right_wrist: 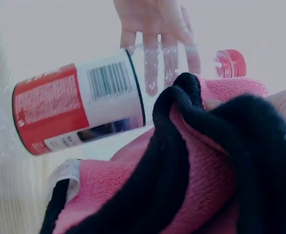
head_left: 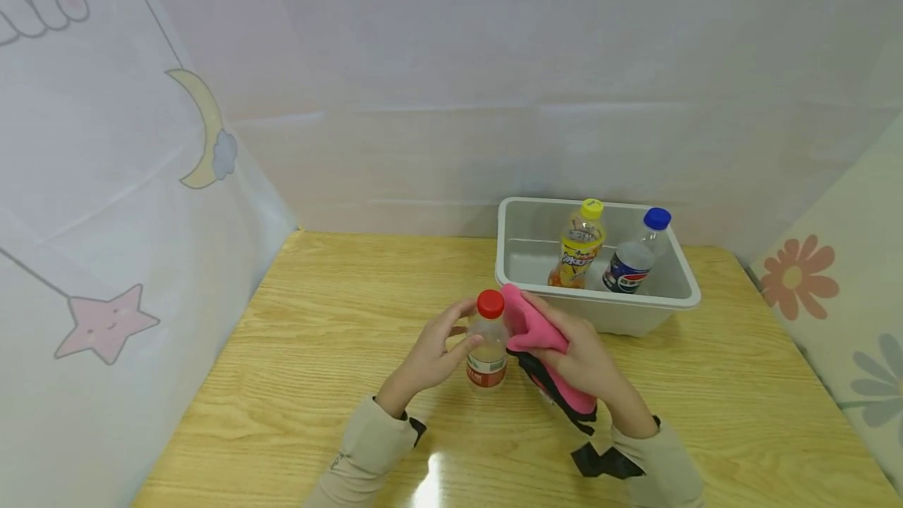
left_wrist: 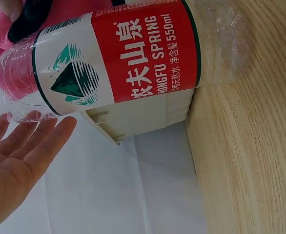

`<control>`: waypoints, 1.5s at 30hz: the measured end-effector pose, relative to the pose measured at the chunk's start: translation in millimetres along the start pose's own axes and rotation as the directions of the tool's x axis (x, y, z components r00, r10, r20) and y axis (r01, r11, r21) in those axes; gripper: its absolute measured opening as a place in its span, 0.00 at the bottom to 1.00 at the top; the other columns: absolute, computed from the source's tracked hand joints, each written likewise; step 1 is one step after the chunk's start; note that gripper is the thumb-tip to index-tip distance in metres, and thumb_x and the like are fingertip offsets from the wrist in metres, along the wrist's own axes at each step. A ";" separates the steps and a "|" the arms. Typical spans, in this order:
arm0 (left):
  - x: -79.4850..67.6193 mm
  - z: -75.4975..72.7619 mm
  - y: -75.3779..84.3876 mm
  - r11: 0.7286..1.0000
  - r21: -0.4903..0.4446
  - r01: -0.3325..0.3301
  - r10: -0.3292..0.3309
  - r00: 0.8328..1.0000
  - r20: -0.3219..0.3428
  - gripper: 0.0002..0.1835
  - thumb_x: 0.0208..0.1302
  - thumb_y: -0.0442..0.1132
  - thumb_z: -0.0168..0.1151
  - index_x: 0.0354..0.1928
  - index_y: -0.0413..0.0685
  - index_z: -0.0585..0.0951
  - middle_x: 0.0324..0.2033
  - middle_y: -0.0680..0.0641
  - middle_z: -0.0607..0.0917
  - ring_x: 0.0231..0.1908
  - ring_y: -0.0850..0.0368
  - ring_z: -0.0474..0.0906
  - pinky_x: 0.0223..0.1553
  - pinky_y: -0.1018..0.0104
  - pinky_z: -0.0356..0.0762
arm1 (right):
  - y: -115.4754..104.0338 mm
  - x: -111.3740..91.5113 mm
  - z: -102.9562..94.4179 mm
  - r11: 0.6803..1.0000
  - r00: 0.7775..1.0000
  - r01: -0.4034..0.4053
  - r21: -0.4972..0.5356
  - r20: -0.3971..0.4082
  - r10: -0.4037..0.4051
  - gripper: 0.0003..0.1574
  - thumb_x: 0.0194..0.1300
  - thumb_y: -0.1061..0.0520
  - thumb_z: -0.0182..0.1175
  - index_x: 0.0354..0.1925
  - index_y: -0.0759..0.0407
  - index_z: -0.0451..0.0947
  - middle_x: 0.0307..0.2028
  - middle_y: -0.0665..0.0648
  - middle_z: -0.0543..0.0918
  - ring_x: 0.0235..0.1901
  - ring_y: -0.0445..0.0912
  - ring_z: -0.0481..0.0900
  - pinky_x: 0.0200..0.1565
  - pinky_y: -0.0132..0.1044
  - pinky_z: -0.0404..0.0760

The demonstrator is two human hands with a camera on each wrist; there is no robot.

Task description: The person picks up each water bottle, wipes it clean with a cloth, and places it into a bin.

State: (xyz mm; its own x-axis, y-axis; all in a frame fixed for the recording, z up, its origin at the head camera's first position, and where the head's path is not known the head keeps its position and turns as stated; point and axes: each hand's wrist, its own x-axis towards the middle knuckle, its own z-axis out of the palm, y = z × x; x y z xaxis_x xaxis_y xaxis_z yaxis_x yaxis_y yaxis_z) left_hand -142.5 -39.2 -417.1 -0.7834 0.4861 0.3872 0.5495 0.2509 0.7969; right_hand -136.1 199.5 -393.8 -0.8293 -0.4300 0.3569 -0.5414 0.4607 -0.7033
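A clear plastic water bottle (head_left: 487, 351) with a red cap and a red-and-white label (left_wrist: 143, 53) stands upright on the wooden table. Beside its upper part is my left hand (head_left: 440, 347), thumb on the near side and fingers behind. Those fingers look fairly straight in the left wrist view, their tips right at the clear plastic. My right hand (head_left: 582, 355) grips a folded pink cloth (head_left: 532, 328) with black edging. One end of the cloth lies against the bottle's shoulder on the right, while its lower part hangs toward the table.
Behind the right hand stands a whitish plastic bin (head_left: 600, 300). Inside it lean a yellow-capped drink bottle (head_left: 580, 249) and a blue-capped cola bottle (head_left: 631, 261). The wooden table (head_left: 317, 320) extends to both sides, with a pale printed curtain (head_left: 395, 139) behind.
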 end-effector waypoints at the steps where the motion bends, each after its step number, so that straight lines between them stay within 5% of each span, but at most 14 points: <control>1: 0.0 0.1 0.1 1.000 -0.001 -0.002 0.002 1.000 -0.002 0.26 0.68 0.41 0.52 0.64 0.38 0.62 0.59 0.40 0.70 0.58 0.46 0.68 0.51 0.53 0.74 | -1.4 0.9 0.7 1.000 1.000 -0.002 0.004 0.004 0.002 0.48 0.47 0.74 0.65 0.65 0.56 0.63 0.48 0.60 0.79 0.39 0.48 0.76 0.37 0.39 0.78; 13: 0.9 2.6 -3.4 0.995 0.064 -0.082 0.086 0.994 -0.072 0.27 0.67 0.48 0.51 0.61 0.37 0.67 0.52 0.40 0.72 0.51 0.42 0.71 0.44 0.59 0.79 | -8.9 7.7 7.0 0.996 0.994 0.083 -0.037 0.068 -0.081 0.49 0.50 0.70 0.65 0.68 0.57 0.57 0.59 0.63 0.71 0.44 0.51 0.75 0.42 0.46 0.77; 19: 1.2 1.6 -0.7 0.996 0.068 -0.065 0.071 0.993 -0.092 0.25 0.64 0.40 0.56 0.60 0.36 0.68 0.49 0.41 0.74 0.49 0.45 0.72 0.43 0.62 0.80 | -9.5 10.2 9.2 0.996 0.993 0.078 -0.039 0.094 -0.074 0.48 0.51 0.72 0.64 0.68 0.61 0.56 0.59 0.64 0.70 0.43 0.51 0.75 0.42 0.47 0.76; 24: 0.0 3.5 1.7 0.999 0.004 -0.032 0.032 0.992 -0.121 0.25 0.59 0.29 0.60 0.60 0.34 0.68 0.48 0.37 0.74 0.49 0.43 0.72 0.43 0.56 0.80 | -5.7 9.5 13.4 0.999 0.992 0.030 -0.019 0.121 -0.028 0.51 0.49 0.73 0.63 0.68 0.61 0.54 0.56 0.64 0.72 0.42 0.51 0.74 0.41 0.44 0.75; 34: -3.4 5.1 -1.7 0.999 -0.016 -0.050 0.047 0.989 -0.138 0.22 0.64 0.37 0.56 0.59 0.37 0.70 0.49 0.36 0.74 0.49 0.45 0.72 0.45 0.61 0.79 | 12.9 0.3 28.6 0.996 0.989 -0.076 0.037 0.128 0.071 0.52 0.49 0.73 0.63 0.69 0.61 0.52 0.51 0.65 0.76 0.40 0.50 0.74 0.39 0.42 0.75; 45: -5.2 8.7 1.9 0.999 -0.050 -0.014 0.007 0.989 -0.146 0.24 0.59 0.25 0.58 0.58 0.30 0.68 0.50 0.33 0.73 0.50 0.38 0.71 0.45 0.54 0.78 | 30.8 -11.5 46.1 0.983 0.978 -0.150 0.104 0.160 0.132 0.48 0.50 0.72 0.62 0.67 0.66 0.54 0.54 0.68 0.73 0.44 0.53 0.73 0.44 0.45 0.75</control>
State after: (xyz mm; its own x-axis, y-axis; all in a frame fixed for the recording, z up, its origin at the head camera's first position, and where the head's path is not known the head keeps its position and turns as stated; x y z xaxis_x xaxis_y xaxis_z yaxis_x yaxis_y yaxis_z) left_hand -134.8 -33.9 -421.7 -0.8136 0.3602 0.4564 0.5455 0.2012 0.8136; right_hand -136.8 182.9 -448.0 -0.8609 -0.4837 0.1577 -0.3934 0.4366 -0.8091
